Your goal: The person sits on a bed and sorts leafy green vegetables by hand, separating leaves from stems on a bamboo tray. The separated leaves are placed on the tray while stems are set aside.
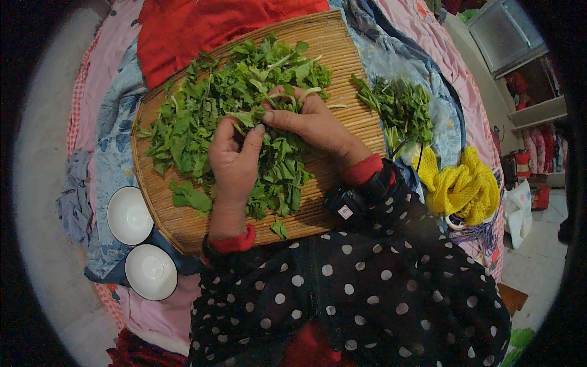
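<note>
Both my hands work close together over a heap of loose green leaves (195,128) spread on a woven cane tray (348,55). My left hand (235,153) pinches a leafy green (249,117) between thumb and fingers. From the right, my right hand (306,119) closes on the same leafy green, its thumb near the left thumb tip. A pale stem (310,92) sticks out by the right fingers. Single leaves lie near the tray's front edge, one leaf (279,229) apart from the heap.
Right of the tray lies a bunch of leafy greens (403,110) on clear plastic. A yellow knitted cloth (468,186) sits nearer me. Two white bowls (130,215) stand at the tray's left. Red cloth (226,21) lies behind it, over patterned bedding (113,134).
</note>
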Available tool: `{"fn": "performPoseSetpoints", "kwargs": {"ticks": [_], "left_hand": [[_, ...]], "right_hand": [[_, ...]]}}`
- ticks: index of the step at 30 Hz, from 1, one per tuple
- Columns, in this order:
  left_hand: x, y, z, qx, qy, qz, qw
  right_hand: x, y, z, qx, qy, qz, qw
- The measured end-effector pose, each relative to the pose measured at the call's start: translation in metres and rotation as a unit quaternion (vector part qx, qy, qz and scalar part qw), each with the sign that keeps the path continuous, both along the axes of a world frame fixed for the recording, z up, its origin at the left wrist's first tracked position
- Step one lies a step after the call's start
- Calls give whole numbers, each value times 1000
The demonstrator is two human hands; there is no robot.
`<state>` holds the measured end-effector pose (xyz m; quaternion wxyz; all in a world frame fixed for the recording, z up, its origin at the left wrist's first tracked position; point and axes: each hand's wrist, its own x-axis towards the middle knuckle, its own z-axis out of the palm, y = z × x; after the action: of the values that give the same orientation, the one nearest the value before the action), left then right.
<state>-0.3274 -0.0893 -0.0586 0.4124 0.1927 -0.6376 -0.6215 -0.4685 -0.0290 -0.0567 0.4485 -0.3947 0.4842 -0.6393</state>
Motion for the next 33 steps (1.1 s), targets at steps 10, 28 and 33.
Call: {"fn": "performPoseSetpoints", "kwargs": {"ticks": [10, 28, 33], "left_hand": [[3, 0, 1, 31, 33, -11, 999], [7, -2, 1, 3, -52, 54, 997], [6, -3, -3, -1, -50, 48, 998]], "right_hand": [[7, 5, 14, 53, -113, -30, 992], [12, 4, 24, 54, -235, -118, 963], [7, 4, 10, 43, -88, -55, 994]]}}
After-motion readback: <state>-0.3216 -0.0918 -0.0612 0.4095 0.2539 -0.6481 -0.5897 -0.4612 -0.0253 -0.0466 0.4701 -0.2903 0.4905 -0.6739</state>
